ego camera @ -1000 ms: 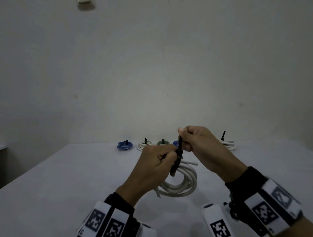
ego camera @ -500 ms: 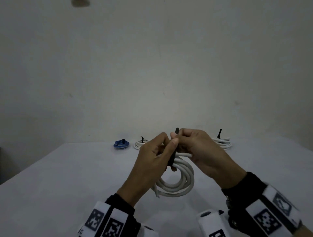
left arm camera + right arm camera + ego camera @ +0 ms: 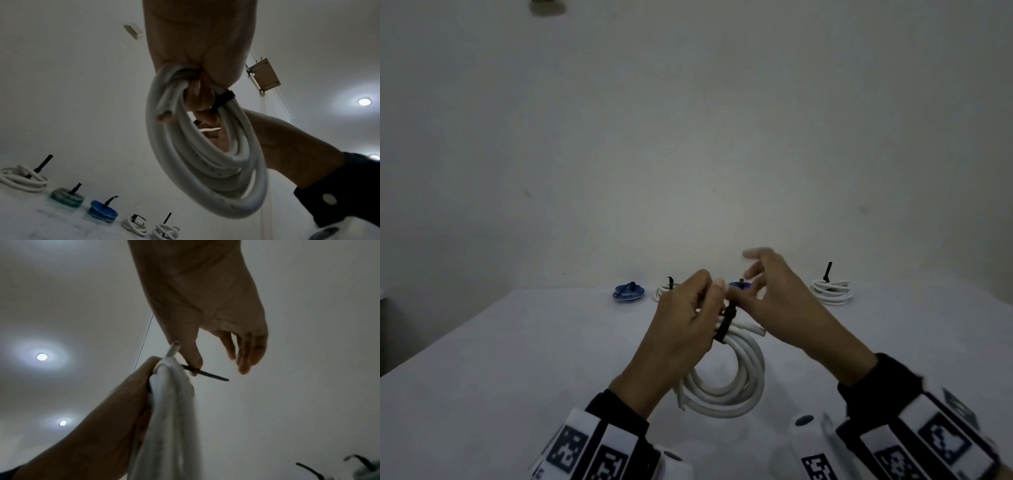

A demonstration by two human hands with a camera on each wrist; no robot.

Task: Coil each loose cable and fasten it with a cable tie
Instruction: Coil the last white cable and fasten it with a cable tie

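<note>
My left hand [image 3: 709, 294] grips the top of a thick white cable coil [image 3: 736, 387], which hangs above the table. A black cable tie [image 3: 726, 322] is wrapped round the coil's strands just below my left fingers. In the left wrist view the black cable tie [image 3: 223, 99] crosses the white cable coil [image 3: 205, 162] beside my curled fingers. My right hand [image 3: 753, 274] hovers right beside the tie with its fingers spread. In the right wrist view the thumb of my right hand [image 3: 216, 361] touches the tie's free tail [image 3: 209, 374], which sticks out to the right.
Several tied coils stand in a row along the far edge of the white table [image 3: 517, 359]: a blue coil [image 3: 629, 292], a small white coil [image 3: 662, 293], another blue coil [image 3: 739, 286] half hidden behind my hands, and a larger white coil [image 3: 831, 291]. A wall rises just behind them.
My right hand has let go of the tie's tail and spread its fingers. My left hand still holds the coil, a little lower than before.
</note>
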